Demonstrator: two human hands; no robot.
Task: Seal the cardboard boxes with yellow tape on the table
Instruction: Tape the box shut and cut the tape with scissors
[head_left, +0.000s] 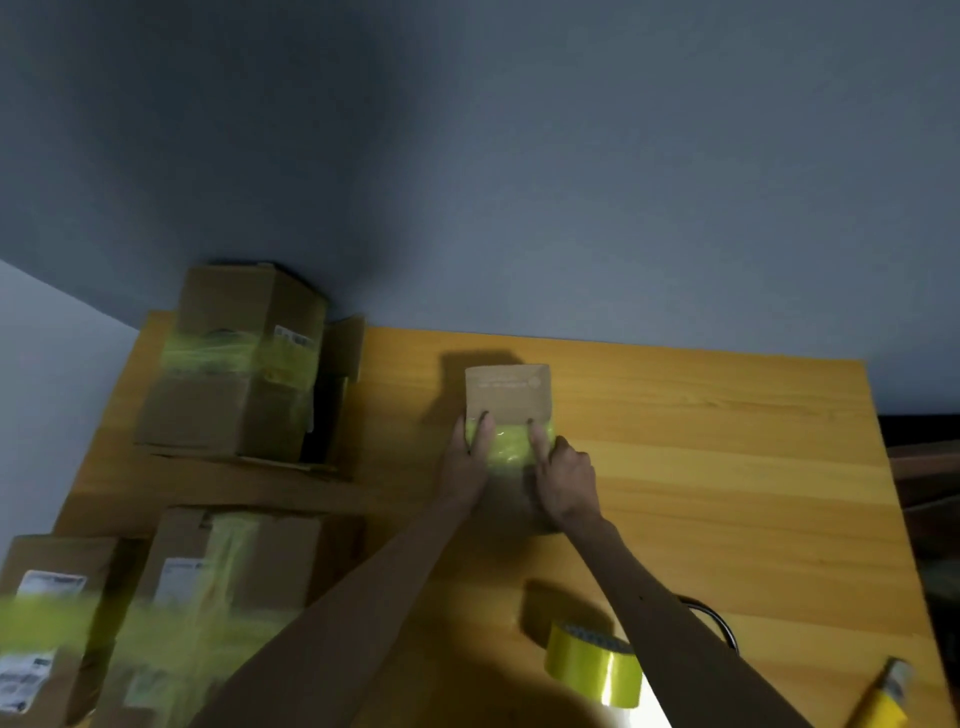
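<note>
Together left hand (467, 462), right hand (566, 480) press box's (508, 389) tape (509, 441) (yellow).

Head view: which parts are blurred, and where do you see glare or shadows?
In the head view, the taped boxes at lower left are smeared by motion blur; the small box is soft too, its print unreadable. A white glare patch lies by the tape roll; box and roll cast shadows up and left on the table.
</note>
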